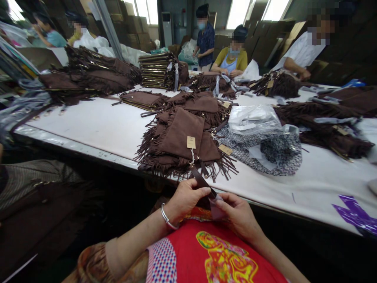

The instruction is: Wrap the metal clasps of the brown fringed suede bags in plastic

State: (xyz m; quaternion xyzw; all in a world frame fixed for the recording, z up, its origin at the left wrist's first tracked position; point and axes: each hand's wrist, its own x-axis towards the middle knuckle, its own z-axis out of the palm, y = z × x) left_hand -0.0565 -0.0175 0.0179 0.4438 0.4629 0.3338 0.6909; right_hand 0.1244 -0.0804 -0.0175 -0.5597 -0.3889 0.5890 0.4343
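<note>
My left hand (pixel 188 196), with a silver bangle at the wrist, pinches a dark brown wrist strap (pixel 202 180) just past the table's front edge. At the strap's lower end, my right hand (pixel 235 210) is closed on a thin, pale greyish sleeve (pixel 216 206) that lies around or against the strap; which of these I cannot tell. The strap leads up to a brown fringed pouch (pixel 184 133) on top of a loose pile. A tan hang tag (pixel 191 142) lies on that pouch, tied by a white string.
Right of the pile lie a clear plastic bag (pixel 255 119) and a black-and-white woven cloth (pixel 282 153). Stacked pouches (pixel 156 70) stand farther back on the white table (pixel 88 122). Purple film (pixel 355 214) lies at the right edge. Several co-workers stand or sit around the table.
</note>
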